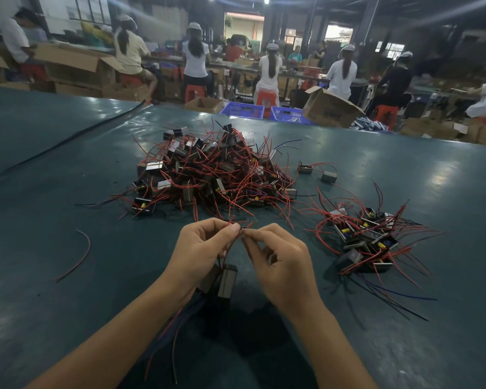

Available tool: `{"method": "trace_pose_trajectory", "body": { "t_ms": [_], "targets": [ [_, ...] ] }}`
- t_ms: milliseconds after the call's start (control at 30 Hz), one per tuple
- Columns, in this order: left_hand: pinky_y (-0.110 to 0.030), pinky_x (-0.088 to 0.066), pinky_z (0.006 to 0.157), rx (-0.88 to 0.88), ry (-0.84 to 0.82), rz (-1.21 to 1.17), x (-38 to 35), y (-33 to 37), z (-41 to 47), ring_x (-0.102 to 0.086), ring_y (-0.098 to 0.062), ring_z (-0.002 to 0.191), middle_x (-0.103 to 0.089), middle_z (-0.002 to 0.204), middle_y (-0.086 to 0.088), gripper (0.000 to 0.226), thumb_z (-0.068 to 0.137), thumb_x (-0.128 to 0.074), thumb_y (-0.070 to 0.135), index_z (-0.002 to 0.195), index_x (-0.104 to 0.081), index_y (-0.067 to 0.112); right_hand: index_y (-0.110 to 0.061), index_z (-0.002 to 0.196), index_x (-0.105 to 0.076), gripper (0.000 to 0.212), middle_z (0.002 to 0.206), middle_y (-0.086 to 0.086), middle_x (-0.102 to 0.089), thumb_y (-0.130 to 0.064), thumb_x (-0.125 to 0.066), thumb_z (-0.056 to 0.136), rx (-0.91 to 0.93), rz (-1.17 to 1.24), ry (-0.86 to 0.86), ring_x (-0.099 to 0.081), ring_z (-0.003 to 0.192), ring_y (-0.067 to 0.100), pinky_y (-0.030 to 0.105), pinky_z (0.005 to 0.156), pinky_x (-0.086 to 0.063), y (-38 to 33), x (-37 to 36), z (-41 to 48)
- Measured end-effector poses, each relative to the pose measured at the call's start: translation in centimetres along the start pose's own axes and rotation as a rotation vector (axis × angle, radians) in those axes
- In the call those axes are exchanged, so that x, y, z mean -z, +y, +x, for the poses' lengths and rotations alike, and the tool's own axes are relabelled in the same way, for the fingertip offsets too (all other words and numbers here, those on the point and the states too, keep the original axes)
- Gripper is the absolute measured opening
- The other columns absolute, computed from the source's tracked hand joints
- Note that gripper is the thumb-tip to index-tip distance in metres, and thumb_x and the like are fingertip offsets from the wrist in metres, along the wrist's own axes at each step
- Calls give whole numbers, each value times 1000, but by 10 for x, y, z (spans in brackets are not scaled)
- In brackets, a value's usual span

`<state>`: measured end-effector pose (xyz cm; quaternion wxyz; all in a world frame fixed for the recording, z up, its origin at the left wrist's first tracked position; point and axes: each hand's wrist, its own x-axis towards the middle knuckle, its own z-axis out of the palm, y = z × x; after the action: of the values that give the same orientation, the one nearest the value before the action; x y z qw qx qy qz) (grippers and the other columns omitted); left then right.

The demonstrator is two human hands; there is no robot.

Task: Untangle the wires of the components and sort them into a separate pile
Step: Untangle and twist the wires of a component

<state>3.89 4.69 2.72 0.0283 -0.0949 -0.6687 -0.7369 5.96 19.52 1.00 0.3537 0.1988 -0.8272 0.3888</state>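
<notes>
Pinching thin red wires [227,251] between thumb and forefinger, your left hand [201,248] and right hand [278,262] meet fingertip to fingertip, the other fingers curled in. Just beneath them is the component [227,280] those wires run to: a small boxy block with a dull grey metal face and a dark body, and more red and dark leads trailing toward you. Beyond your hands lies the tangled heap [208,172] of like blocks, bristling with glossy red strands and a few black ones. To your right sits the smaller pile [362,237], some blocks showing yellow parts, its red, black and blue leads fanned out. Both piles rest on the smooth, shiny teal surface [68,192]. A loose red wire [89,248], gently curved, lies alone at your left.
</notes>
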Motion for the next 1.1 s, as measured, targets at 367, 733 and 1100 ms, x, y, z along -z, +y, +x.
{"method": "trace_pose_trajectory", "body": {
  "t_ms": [367, 733, 1100],
  "targets": [
    [-14, -38, 51, 74, -151, 14, 6, 4, 2, -41, -5, 48, -48, 50, 4, 37, 90, -63, 12, 54, -67, 20, -19, 89, -69, 15, 81, -15, -62, -34, -68, 87, -63, 57, 67, -56, 61, 5, 16, 52, -43, 0, 4, 4],
    [-23, -47, 55, -400, -145, 443, 8, 0, -4, -56, -6, 56, -66, 63, 5, 7, 85, -72, 8, 79, -73, 9, -17, 64, -65, 25, 52, -5, -51, -21, -67, 89, -1079, 741, -154, -41, 41, 6, 20, 42, -26, -13, 8, 15],
    [-16, -43, 53, -234, -125, 293, 4, -1, -3, -54, 1, 54, -64, 58, 7, 14, 89, -67, 8, 78, -72, 15, -16, 73, -71, 18, 64, 0, -70, -20, -68, 90, -564, 463, -48, -59, 50, 6, 15, 48, -45, -11, 7, 10]
  ]
}}
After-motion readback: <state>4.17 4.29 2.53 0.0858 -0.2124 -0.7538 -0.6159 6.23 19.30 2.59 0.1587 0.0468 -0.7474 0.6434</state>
